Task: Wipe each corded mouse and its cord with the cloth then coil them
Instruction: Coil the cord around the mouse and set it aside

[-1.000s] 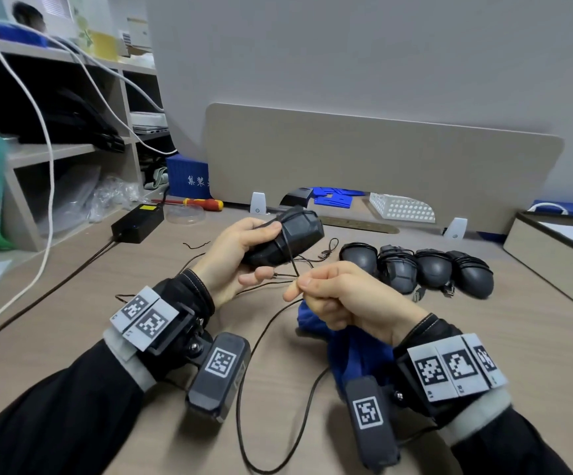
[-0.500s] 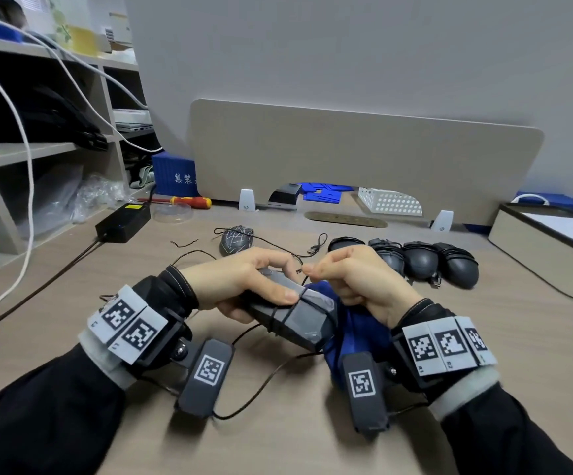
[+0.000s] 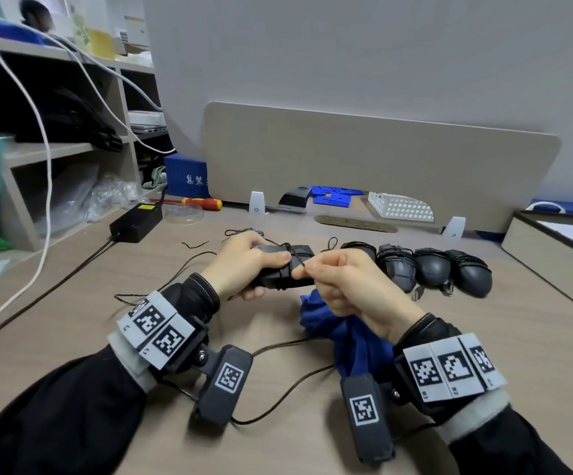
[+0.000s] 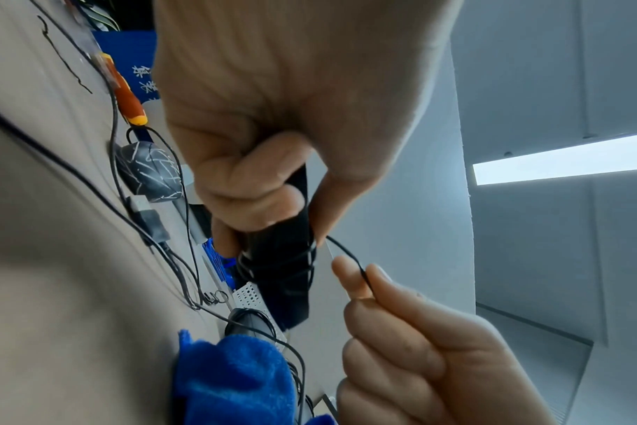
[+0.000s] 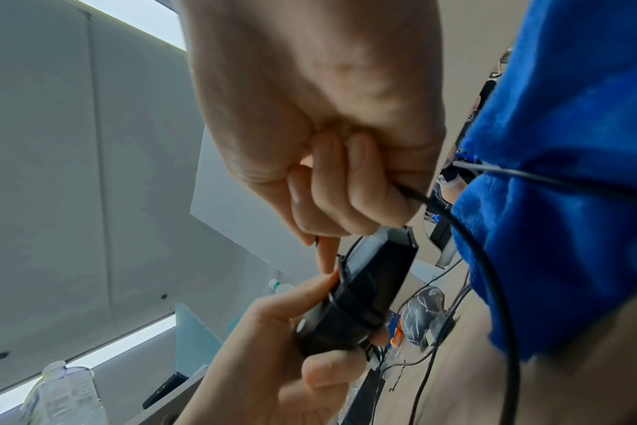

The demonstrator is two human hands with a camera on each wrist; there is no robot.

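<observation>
Pale wood-grain table; beige rounded partition panel along far edge, grey wall behind, open shelving left.

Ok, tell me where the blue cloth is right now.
In the head view the blue cloth hangs from the right hand, near centre, just below the mouse that the left hand grips.

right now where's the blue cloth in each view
Head: the cloth hangs below the right hand, lower centre, above the desk.
Left wrist: cloth at bottom centre-left, below the left hand.
Right wrist: cloth fills the right side, beside the right hand.
Shared landmark: the black mouse, wrapped with turns of cord, held by the left hand; mid-frame in the left wrist view and lower centre in the right wrist view.
</observation>
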